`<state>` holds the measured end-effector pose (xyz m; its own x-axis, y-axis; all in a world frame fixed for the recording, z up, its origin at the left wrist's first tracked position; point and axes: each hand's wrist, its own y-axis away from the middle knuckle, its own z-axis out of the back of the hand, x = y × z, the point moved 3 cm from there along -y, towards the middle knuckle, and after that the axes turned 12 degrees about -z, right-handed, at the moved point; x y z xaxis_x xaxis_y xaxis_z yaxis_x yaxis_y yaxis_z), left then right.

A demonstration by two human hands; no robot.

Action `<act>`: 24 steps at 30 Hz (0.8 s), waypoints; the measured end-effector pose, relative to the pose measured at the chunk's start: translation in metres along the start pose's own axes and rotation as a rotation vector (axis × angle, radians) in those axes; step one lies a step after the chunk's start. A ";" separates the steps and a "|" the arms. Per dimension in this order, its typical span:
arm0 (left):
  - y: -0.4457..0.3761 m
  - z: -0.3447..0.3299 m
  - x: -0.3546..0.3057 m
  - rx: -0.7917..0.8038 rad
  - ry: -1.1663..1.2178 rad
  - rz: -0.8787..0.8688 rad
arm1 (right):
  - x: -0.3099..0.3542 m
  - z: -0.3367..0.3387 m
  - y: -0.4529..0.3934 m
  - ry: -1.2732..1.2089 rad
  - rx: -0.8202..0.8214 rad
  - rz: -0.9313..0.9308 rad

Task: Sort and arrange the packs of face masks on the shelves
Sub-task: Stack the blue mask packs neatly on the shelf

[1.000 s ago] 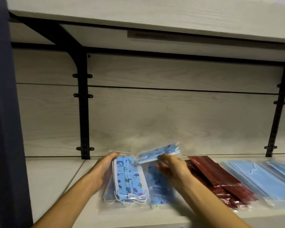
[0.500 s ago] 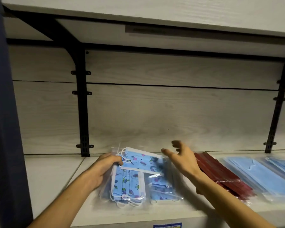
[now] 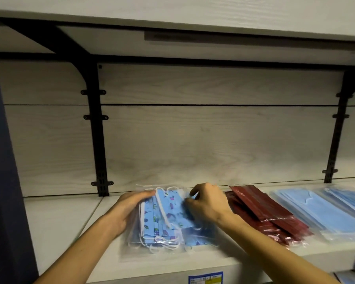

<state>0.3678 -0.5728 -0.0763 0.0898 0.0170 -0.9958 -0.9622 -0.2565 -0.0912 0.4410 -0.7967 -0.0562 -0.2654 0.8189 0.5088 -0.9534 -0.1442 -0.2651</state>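
Note:
A stack of clear packs holding blue patterned face masks [image 3: 164, 218] lies on the pale shelf [image 3: 55, 222], left of centre. My left hand [image 3: 129, 210] rests flat against the stack's left side, fingers fairly straight along the top pack's edge. My right hand [image 3: 207, 203] sits on the stack's right part with fingers curled down onto the top pack; whether it pinches the plastic is unclear. The right side of the stack is hidden under that hand.
Dark red mask packs [image 3: 264, 216] lie just right of my right hand, then light blue mask packs [image 3: 316, 212] further right. Black shelf brackets [image 3: 98, 140] stand at the back wall. A price label [image 3: 205, 278] sits on the shelf's front edge.
The patterned pack my right hand lifted a second ago now lies on the stack. My right hand came back down onto it; my left hand stayed at the stack's left side.

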 end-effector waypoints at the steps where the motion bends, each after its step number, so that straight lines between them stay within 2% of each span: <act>1: 0.000 0.001 0.001 -0.023 -0.003 -0.004 | 0.000 0.001 0.002 -0.035 0.044 0.007; 2: -0.001 0.002 0.002 -0.054 -0.008 -0.001 | -0.001 0.004 0.004 -0.072 0.052 0.018; 6: -0.005 0.008 0.002 -0.106 0.013 0.042 | -0.025 0.029 -0.005 -0.057 -0.124 -0.059; 9: -0.011 0.016 0.006 -0.131 0.057 0.075 | -0.044 0.030 -0.009 0.100 0.000 -0.220; 12: -0.012 0.020 0.010 -0.132 0.057 0.074 | -0.051 0.020 -0.007 0.048 0.145 -0.293; 19: -0.002 0.012 -0.001 -0.130 0.036 0.064 | -0.057 0.013 -0.017 -0.087 0.175 -0.246; 24: -0.007 0.020 0.007 -0.123 0.014 0.073 | -0.057 0.026 -0.021 -0.230 0.079 -0.117</act>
<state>0.3700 -0.5516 -0.0827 0.0251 -0.0196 -0.9995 -0.9275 -0.3734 -0.0160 0.4725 -0.8547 -0.0579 -0.1699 0.6861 0.7074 -0.9853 -0.1067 -0.1332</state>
